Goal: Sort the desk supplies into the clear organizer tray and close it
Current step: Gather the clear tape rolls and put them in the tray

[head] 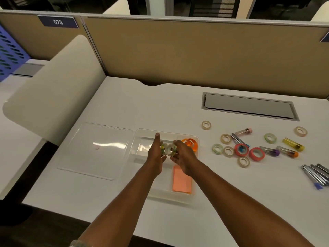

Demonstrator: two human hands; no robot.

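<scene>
Near the centre of the frame, the left hand (156, 150) and the right hand (183, 155) meet above the clear plastic organizer tray (178, 197), which sits on the white worktop (160, 107) just below mid-frame. The left hand is mostly open, fingers stretched toward the top of the frame, its palm side pressed against a small green-and-yellow patterned tape roll (164, 148). The right hand is curled around a second pale green patterned tape roll (171, 150), pinching it; the two rolls stand on edge, side by side and touching, their holes facing roughly left and right across the frame. The tray is a see-through rectangle with its long axis running from the bottom toward the top of the frame, split into compartments; orange tape rolls (190, 142) lie in its upper right compartment and an orange pad of sticky notes (182, 180) in its lower right one. Its clear flat lid (96, 150) lies off, just beside it at centre left. At right, well apart from the tray, loose tape rolls (231, 148), two pink tape rolls (249, 152), small capped clear tubes (277, 150) and a bundle of silver metal clips (316, 173) are scattered on the worktop.
</scene>
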